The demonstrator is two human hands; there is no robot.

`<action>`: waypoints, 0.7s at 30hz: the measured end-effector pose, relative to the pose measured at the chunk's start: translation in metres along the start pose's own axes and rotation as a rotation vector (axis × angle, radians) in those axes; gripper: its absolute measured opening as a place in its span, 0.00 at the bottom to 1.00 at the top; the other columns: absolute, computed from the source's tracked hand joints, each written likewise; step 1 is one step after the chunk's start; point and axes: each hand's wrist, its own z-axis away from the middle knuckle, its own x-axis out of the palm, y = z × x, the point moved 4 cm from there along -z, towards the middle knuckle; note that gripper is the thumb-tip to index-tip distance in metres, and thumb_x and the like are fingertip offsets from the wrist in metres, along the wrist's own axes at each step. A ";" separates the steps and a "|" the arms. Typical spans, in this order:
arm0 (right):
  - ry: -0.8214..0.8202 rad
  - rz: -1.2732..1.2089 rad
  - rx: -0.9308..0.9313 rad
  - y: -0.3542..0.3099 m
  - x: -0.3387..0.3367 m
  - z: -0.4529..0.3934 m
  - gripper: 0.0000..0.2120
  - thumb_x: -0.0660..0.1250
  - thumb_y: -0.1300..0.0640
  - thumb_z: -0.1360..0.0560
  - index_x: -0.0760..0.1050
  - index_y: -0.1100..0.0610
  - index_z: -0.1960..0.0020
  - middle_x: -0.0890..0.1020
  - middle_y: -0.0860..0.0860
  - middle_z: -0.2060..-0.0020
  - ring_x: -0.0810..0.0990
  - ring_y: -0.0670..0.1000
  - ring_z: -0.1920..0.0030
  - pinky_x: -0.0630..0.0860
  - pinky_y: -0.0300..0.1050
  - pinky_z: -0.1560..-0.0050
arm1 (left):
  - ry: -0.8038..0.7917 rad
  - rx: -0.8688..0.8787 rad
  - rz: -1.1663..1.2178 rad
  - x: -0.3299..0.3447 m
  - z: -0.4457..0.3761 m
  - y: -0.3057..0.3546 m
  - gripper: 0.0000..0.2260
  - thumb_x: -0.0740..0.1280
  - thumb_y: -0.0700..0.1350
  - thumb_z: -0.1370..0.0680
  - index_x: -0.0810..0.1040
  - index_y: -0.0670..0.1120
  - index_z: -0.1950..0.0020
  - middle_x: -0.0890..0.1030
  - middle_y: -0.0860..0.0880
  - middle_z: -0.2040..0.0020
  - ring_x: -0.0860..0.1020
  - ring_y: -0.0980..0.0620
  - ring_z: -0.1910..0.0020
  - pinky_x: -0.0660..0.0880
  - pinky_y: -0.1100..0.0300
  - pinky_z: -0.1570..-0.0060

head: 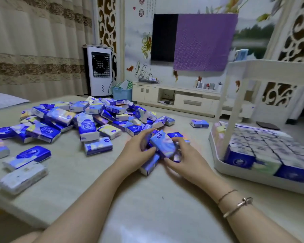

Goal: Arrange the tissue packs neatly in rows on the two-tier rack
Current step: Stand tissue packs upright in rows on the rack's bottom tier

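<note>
Both hands meet at the middle of the pale table [147, 204], gathering a small bunch of tissue packs [162, 146]. The left hand [139, 148] has its grip curled round the left side of the bunch, thumb pressed against a pack's edge. The right hand [184, 155] closes its grip on the right side, fingers bent over the blue wrapper of the topmost pack, which tilts upward. Two thin bracelets [235, 204] circle the right wrist.

Behind and to the left, a loose heap of tissue packs [88, 118] sprawls over the table, with several strays lying apart nearer the left edge. One single pack [199, 123] lies alone between the heap and the rack.

The white two-tier rack [235, 109] stands on the table at the right. Its lower tier [216, 155] is filled with upright packs set in tight rows [263, 149]; the upper tier is seen from beneath, so I cannot tell what it carries.
</note>
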 end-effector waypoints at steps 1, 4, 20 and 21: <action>0.002 0.009 0.022 0.000 0.000 0.000 0.25 0.68 0.46 0.30 0.65 0.44 0.36 0.80 0.46 0.45 0.78 0.53 0.44 0.75 0.50 0.46 | 0.020 -0.008 -0.002 -0.001 0.000 0.000 0.24 0.68 0.42 0.24 0.69 0.57 0.30 0.74 0.54 0.61 0.72 0.62 0.65 0.69 0.75 0.64; 0.000 0.052 0.052 -0.002 0.003 -0.004 0.24 0.66 0.46 0.32 0.66 0.45 0.37 0.81 0.46 0.49 0.78 0.54 0.46 0.74 0.48 0.50 | 0.012 -0.018 -0.010 -0.001 -0.002 -0.003 0.25 0.65 0.44 0.22 0.65 0.60 0.28 0.76 0.46 0.62 0.70 0.61 0.73 0.68 0.70 0.69; 0.288 -0.495 0.211 0.009 -0.035 -0.004 0.04 0.66 0.50 0.24 0.72 0.48 0.53 0.80 0.42 0.67 0.79 0.49 0.64 0.74 0.45 0.61 | 0.357 -0.332 0.633 0.005 -0.016 0.012 0.17 0.56 0.43 0.18 0.69 0.48 0.29 0.76 0.44 0.53 0.74 0.51 0.65 0.75 0.61 0.57; 0.273 -0.596 0.225 0.011 -0.038 -0.003 0.04 0.67 0.50 0.24 0.73 0.49 0.55 0.78 0.41 0.69 0.77 0.47 0.64 0.73 0.44 0.59 | 0.334 -0.330 0.695 0.013 -0.017 0.018 0.16 0.57 0.42 0.18 0.71 0.48 0.31 0.77 0.44 0.54 0.75 0.49 0.62 0.75 0.58 0.54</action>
